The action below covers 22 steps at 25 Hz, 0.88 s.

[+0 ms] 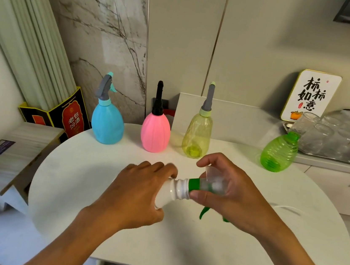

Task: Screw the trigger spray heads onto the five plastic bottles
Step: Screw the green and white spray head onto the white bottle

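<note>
Here, round white table [242, 261], marble wall [106, 36].

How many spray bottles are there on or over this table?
5: blue bottle, pink bottle and yellow bottle stand in a row; green bottle stands headless far right; white bottle is in the hands.

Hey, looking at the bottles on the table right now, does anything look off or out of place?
One thing: the green bottle at the far right has no spray head and seems to lean toward the tray of glasses, while the blue, pink and yellow bottles stand upright with heads on. No spill or damage shows.
</note>
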Tool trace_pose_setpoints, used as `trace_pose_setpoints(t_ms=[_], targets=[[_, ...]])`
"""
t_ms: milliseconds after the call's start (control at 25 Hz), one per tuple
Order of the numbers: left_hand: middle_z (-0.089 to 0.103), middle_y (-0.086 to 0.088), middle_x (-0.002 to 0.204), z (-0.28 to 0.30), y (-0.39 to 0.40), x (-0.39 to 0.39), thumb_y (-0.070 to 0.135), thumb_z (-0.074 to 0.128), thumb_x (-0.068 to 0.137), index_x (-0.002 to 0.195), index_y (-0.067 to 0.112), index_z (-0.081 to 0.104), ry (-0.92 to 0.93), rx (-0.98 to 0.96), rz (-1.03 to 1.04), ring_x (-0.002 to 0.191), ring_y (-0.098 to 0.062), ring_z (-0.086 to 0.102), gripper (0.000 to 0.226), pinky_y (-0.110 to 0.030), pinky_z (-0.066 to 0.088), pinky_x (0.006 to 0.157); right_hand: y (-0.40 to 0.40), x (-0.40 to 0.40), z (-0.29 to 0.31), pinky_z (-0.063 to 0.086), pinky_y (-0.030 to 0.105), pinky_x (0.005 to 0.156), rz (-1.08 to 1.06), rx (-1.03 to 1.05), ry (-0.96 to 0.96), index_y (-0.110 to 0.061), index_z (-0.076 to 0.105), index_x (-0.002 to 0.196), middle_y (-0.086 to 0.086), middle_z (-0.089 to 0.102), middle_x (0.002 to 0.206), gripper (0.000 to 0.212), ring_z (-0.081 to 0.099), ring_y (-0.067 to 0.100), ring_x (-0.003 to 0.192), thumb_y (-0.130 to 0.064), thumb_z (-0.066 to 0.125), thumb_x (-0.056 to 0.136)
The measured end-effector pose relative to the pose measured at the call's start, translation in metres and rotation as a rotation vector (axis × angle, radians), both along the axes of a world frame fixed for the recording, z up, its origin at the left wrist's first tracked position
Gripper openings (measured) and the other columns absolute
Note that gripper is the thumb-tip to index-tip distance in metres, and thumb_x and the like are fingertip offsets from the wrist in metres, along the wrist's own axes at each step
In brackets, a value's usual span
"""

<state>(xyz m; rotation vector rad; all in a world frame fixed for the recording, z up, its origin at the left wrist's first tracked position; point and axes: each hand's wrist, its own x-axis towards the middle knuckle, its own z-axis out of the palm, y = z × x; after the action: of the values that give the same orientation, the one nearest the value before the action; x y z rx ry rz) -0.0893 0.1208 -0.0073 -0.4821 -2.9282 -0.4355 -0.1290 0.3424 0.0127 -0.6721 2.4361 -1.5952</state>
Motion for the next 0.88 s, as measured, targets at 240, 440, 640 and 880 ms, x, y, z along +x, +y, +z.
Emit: trace_pose_setpoints(t_ms=[240, 440, 640, 880], targets=[[0.071, 0.006, 0.097, 0.022, 0.029, 0.013, 0.031, 0.083, 0.052, 0.097, 0.050, 0.062, -0.790, 1.163, -0.097, 0.093, -0.017, 0.069, 0.053, -0.033, 0.059, 0.073, 0.009, -0.007, 0.014, 0.042, 0.048, 0.095, 0.284, -0.964, -0.682, -0.006, 0.059, 0.131, 0.020, 0.060, 0.129, 0.048, 0.055, 0.036, 0.116, -0.031, 0.059, 0.090], [0.067, -0.014, 0.099, 0.026, 0.029, 0.017, 0.017, 0.080, 0.059, 0.107, 0.016, 0.068, -1.274, 1.509, -0.455, 0.092, -0.032, 0.065, 0.049, -0.040, 0.055, 0.083, -0.018, 0.009, -0.006, 0.038, 0.052, 0.108, 0.397, -0.971, -0.701, -0.001, 0.050, 0.138, 0.021, 0.057, 0.139, 0.050, 0.047, 0.038, 0.133, -0.029, 0.058, 0.097], [0.057, -0.017, 0.105, 0.016, 0.031, 0.016, 0.026, 0.087, 0.048, 0.121, 0.007, 0.052, -1.422, 1.567, -0.425, 0.095, -0.030, 0.059, 0.083, -0.037, 0.054, 0.082, -0.027, 0.013, -0.005, 0.039, 0.053, 0.106, 0.376, -1.069, -0.741, -0.001, 0.059, 0.129, 0.019, 0.068, 0.122, 0.044, 0.052, 0.037, 0.130, -0.027, 0.064, 0.094], [0.073, -0.004, 0.096, 0.021, 0.035, 0.011, 0.037, 0.082, 0.060, 0.099, 0.026, 0.068, -0.771, 1.133, -0.106, 0.088, -0.027, 0.069, 0.042, -0.048, 0.058, 0.081, -0.025, 0.009, 0.003, 0.043, 0.047, 0.091, 0.020, -0.774, -0.490, -0.012, 0.073, 0.103, 0.012, 0.074, 0.096, 0.030, 0.065, 0.029, 0.099, -0.033, 0.073, 0.082]])
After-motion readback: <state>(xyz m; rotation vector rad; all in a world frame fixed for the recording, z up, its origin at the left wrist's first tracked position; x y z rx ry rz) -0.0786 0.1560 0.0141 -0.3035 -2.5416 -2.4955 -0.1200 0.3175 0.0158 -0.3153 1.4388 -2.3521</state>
